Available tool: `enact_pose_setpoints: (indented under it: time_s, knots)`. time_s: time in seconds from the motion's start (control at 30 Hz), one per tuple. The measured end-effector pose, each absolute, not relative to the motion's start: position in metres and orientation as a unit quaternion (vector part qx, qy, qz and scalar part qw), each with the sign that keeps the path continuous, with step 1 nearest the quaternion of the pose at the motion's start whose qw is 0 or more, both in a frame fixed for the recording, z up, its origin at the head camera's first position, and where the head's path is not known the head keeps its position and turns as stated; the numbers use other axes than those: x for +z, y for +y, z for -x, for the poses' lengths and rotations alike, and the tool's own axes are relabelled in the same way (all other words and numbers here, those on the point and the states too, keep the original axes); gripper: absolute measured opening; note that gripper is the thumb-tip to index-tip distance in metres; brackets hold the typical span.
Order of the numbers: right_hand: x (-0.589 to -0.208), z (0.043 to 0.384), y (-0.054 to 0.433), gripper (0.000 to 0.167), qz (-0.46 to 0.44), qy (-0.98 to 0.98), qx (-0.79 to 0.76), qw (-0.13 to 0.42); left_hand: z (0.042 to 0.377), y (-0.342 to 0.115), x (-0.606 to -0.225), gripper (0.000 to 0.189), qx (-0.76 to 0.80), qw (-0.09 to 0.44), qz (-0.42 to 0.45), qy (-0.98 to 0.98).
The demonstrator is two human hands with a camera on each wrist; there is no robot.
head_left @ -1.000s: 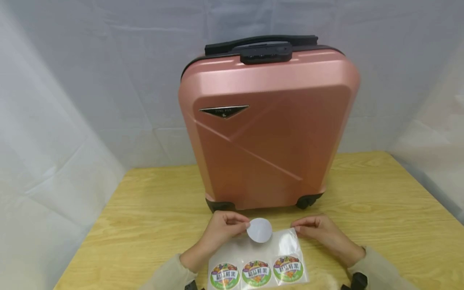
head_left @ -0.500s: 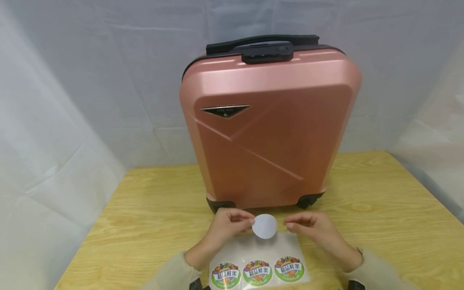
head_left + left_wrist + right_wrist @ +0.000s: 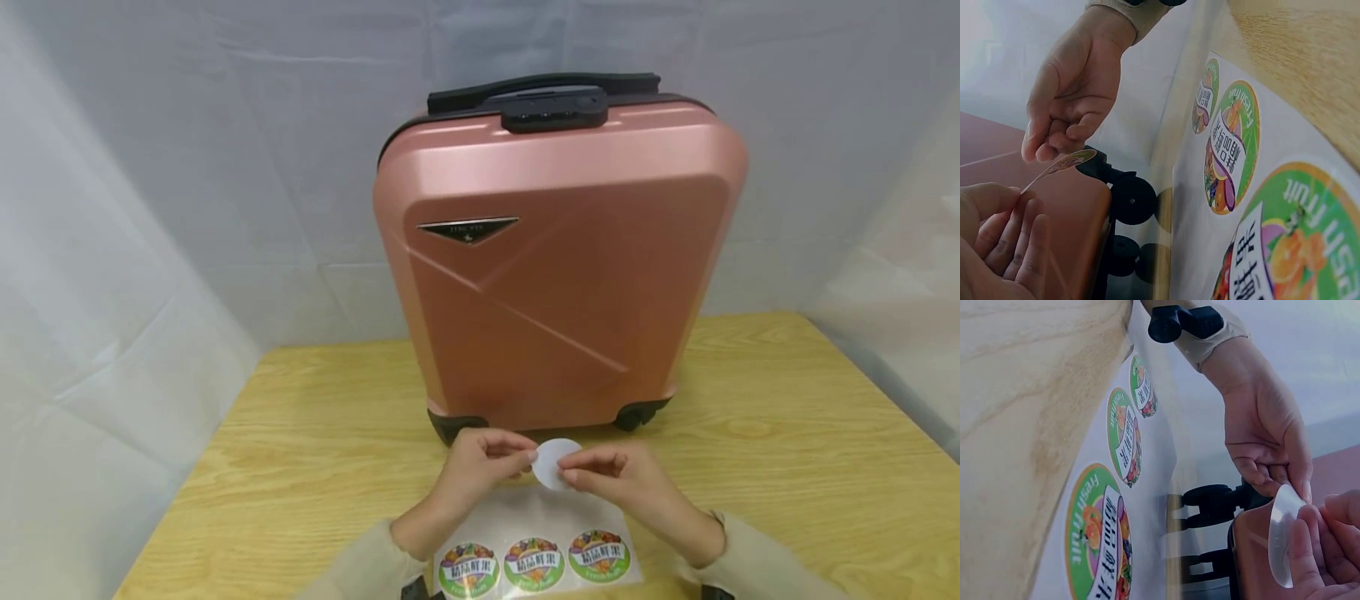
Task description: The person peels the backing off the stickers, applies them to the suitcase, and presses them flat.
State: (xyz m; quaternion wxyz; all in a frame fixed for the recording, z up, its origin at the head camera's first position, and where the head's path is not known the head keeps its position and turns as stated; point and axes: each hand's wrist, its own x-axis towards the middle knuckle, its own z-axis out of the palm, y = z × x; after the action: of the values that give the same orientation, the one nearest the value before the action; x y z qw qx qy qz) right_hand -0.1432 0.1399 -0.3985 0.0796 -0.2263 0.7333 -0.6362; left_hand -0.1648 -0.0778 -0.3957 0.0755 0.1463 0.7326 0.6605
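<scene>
A round sticker, its white back facing the head camera, is held up just above a sticker sheet. My left hand pinches the sticker's left edge between thumb and fingertips. From the other side, my right hand has its thumb and index fingertip close together on the right edge. The printed face of the sticker shows edge-on in the left wrist view. On the sheet are three fruit labels in a row, among them a middle label.
A pink hard-shell suitcase stands upright behind the hands, with a black handle and a dark triangular badge. Its wheels rest on the wooden table. White sheeting hangs behind and at the sides.
My left hand has raised the sticker slightly and moved it right. My right hand has let go of the sheet's corner, moved left and brought its fingertips onto the sticker.
</scene>
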Motion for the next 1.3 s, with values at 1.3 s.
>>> enact_pose_setpoints:
  time_s: [1.3]
  knots:
    - [-0.402,0.149,0.129,0.017,0.228,0.75,-0.619,-0.04,0.165,-0.066,-0.394,0.022,0.698,0.111,-0.152,0.691]
